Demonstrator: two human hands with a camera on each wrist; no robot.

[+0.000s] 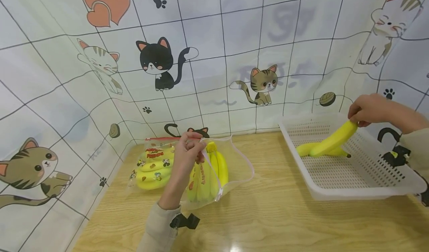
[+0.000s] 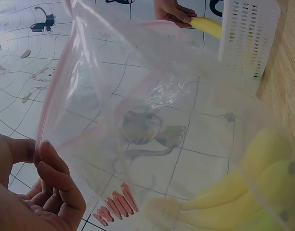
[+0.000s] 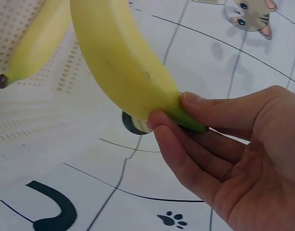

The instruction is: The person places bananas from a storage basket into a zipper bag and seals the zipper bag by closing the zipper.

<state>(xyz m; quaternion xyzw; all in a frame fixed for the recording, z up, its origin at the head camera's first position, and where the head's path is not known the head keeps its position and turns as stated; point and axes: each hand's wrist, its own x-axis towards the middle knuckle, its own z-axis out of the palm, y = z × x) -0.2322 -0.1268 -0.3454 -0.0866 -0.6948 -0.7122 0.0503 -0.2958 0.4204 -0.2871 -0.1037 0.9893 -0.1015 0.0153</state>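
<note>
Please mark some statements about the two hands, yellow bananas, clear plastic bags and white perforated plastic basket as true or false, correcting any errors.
1. The right hand pinches a curved yellow banana near its end. True.
2. Another yellow banana lies in the white perforated plastic basket. True.
3. The left hand rests inside the basket. False: the left hand holds the edge of an open clear plastic bag with a pale pink rim.
4. The clear plastic bag with a red zip contains no bananas. False: yellow bananas show inside it.
5. The basket stands to the left of both bags. False: it stands to their right.
</note>
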